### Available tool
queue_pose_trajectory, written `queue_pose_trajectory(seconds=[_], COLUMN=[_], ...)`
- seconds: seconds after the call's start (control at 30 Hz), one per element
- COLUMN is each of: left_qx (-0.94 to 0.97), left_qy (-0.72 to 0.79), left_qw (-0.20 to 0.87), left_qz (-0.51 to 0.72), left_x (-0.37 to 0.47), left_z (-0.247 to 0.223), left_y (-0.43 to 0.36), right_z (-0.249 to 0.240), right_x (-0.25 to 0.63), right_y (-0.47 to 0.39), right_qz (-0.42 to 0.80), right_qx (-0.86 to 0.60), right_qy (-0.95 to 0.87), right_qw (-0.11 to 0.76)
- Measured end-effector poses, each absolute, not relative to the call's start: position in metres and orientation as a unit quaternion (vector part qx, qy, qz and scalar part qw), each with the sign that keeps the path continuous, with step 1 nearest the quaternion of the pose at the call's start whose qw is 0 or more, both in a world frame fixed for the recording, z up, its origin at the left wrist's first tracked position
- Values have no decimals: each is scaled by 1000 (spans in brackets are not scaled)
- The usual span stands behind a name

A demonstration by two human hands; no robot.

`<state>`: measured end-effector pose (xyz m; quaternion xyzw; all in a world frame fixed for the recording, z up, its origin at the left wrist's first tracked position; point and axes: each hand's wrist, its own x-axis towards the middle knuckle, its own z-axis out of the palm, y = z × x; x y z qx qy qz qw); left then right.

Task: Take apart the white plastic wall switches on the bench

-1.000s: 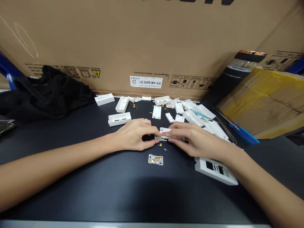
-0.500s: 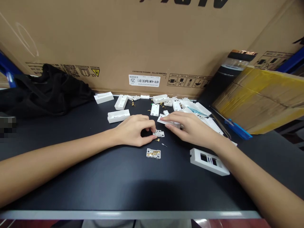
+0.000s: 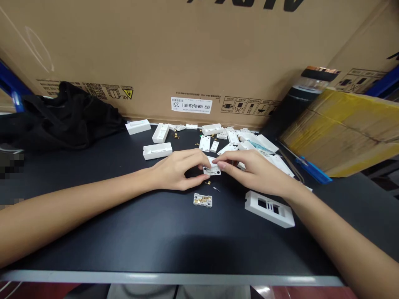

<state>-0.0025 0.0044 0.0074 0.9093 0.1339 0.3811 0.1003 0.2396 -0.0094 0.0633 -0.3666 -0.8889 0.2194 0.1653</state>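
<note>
My left hand (image 3: 183, 169) pinches the left side of a small white plastic plate (image 3: 212, 170), thumb below and fingers above. The thumb and index finger of my right hand (image 3: 249, 168) close on the plate's right side, so both hands meet at it. Part of it is hidden by my fingers. Just under it lie a tiny brass piece (image 3: 208, 182) and a small pale pin (image 3: 216, 189). Nearer to me rests a white plastic base (image 3: 202, 200) fitted with brass contacts. By my right forearm sits a white rectangular housing (image 3: 269, 209) with openings.
White housings (image 3: 157, 151) and loose white plates (image 3: 205, 143) lie along the back. A black cloth (image 3: 68, 120) is at left. At right stand a dark bottle (image 3: 296, 97), a taped cardboard piece (image 3: 346, 128) and a blue tool (image 3: 313, 169). A large carton (image 3: 149, 50) closes off the back.
My right fingers have moved from a white plate at the back to my left fingertips, where both hands now hold a small plate. The housing by my right forearm has shifted slightly left.
</note>
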Motion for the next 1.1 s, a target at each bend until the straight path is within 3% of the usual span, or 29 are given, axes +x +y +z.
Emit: queue_pose_trajectory(seconds=[0.33,0.47,0.73,1.1], left_qx=[913,914,906,917], left_qy=[45,25,101,225], left_qw=[23,48,203,250], left_qz=[406,403,359,215], left_x=[-6,-8,-26,-32], left_z=[6,7,12,13], left_y=[3,4,-17,-24], right_z=[70,72,79,67], right_x=[233,233,234,214], right_y=[-22,-23,-26,-55], right_qz=[467,495,446,220], right_qx=[-394,-398,-428,-446], right_qy=[-777,-757,-772,-849], right_qw=[150,154,150,177])
